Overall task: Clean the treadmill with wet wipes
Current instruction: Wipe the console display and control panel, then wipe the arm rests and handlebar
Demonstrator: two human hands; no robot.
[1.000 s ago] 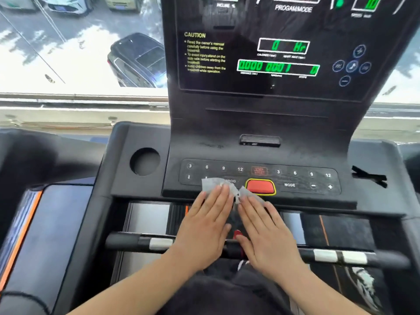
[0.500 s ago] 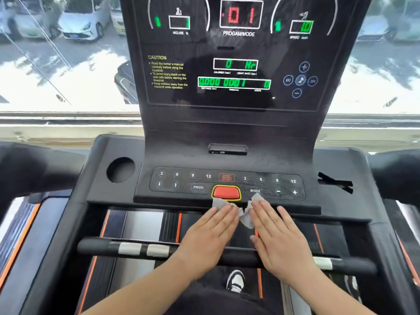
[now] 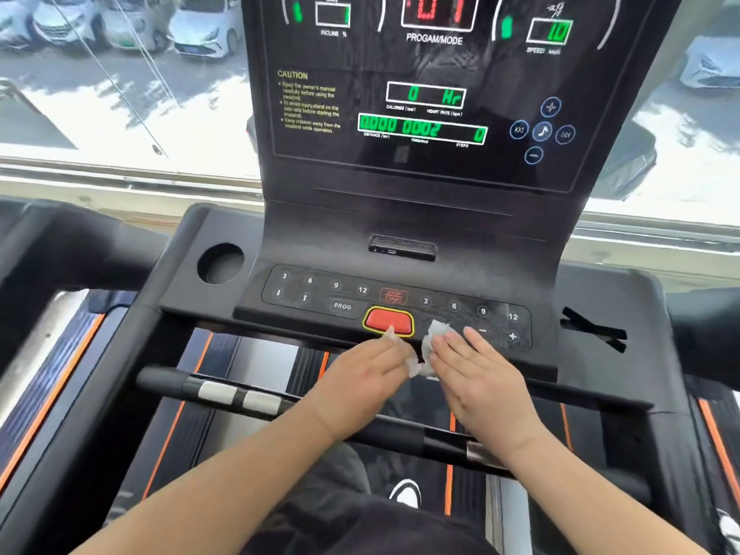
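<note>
Wet wipe (image 3: 434, 339) crosswise on keypad (image 3: 340, 292)

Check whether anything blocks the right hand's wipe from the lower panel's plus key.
Nothing visible does. The right hand presses its wipe flat on the key panel; the panel surface up to the plus key is bare.

The left hand (image 3: 362, 380) and right hand (image 3: 480, 384) are bare, and both forearms are uncovered from the wrists back to the lower edge of the view. Behind the wrists, between the forearms, lies a black garment (image 3: 352, 526) of soft, matte cloth, possibly a shirt front or trousers; blur hides which. Further behind the hands, between the two wrists, a black shoe (image 3: 405, 490) carries a curved white mark on its toe.
</note>
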